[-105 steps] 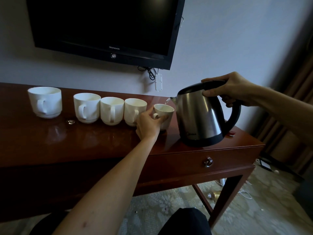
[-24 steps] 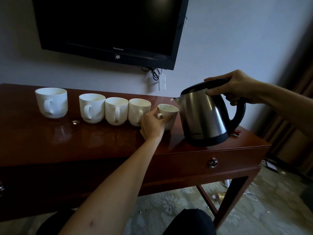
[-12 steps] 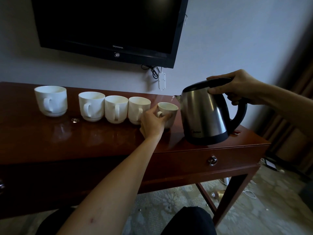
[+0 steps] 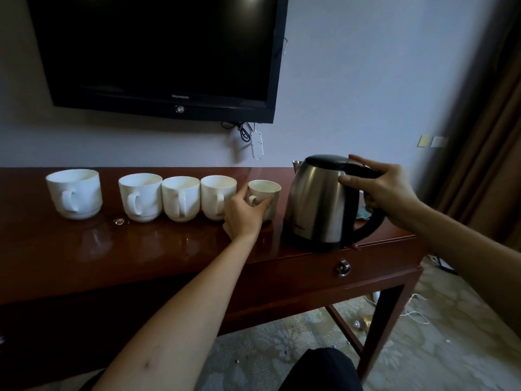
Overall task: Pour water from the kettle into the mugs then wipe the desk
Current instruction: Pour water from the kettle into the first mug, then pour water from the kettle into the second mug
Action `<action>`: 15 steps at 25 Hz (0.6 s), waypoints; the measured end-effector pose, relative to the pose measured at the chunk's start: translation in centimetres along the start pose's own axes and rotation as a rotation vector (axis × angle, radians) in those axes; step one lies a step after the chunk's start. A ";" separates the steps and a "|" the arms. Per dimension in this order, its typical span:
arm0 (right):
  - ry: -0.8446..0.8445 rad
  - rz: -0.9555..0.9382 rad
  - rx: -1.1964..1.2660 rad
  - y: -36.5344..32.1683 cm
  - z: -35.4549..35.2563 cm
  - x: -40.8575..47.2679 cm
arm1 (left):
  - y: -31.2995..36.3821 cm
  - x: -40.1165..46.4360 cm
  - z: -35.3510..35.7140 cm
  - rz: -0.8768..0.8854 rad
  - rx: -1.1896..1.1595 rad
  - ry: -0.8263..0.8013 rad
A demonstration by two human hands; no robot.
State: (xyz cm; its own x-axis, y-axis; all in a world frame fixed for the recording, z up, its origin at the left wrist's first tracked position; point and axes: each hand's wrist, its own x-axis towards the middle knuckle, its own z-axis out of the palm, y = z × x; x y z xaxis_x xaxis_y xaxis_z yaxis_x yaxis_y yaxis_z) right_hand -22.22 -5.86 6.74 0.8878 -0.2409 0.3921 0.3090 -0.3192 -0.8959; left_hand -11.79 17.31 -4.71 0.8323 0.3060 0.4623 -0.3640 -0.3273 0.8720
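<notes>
Upright on the desk (image 4: 169,249), kettle (image 4: 318,204) under gripping right hand (image 4: 386,190); left hand (image 4: 242,215) clasping small mug (image 4: 266,190).

The left hand (image 4: 244,214) covers the near side and base of the small cup (image 4: 265,190), so its footing on the desk (image 4: 141,249) can't be read. The right hand (image 4: 386,193) hides the top of the kettle (image 4: 318,204) handle. The television (image 4: 158,52) runs off the top edge. The desk is cut at the left edge. Water levels inside the mugs (image 4: 180,197) can't be told. A small green item (image 4: 363,214) behind the kettle stays mostly hidden.
</notes>
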 end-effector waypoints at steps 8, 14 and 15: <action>0.042 -0.015 -0.006 -0.4 1.0 -1.3 | 1.8 -0.8 0.5 -0.032 0.125 0.031; 0.035 -0.019 0.021 -0.6 1.3 -1.5 | 3.7 -1.3 2.0 -0.138 0.177 0.051; 0.030 -0.026 0.024 -0.7 1.3 -1.6 | 3.8 -1.2 2.2 -0.145 0.182 0.057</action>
State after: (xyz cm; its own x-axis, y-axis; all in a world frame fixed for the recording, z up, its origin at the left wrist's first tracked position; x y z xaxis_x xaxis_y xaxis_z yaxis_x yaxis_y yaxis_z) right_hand -23.39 -4.10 6.48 0.8688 -0.2605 0.4211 0.3403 -0.3035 -0.8900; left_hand -13.28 13.75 -2.36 0.8435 0.4096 0.3475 -0.1569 -0.4310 0.8886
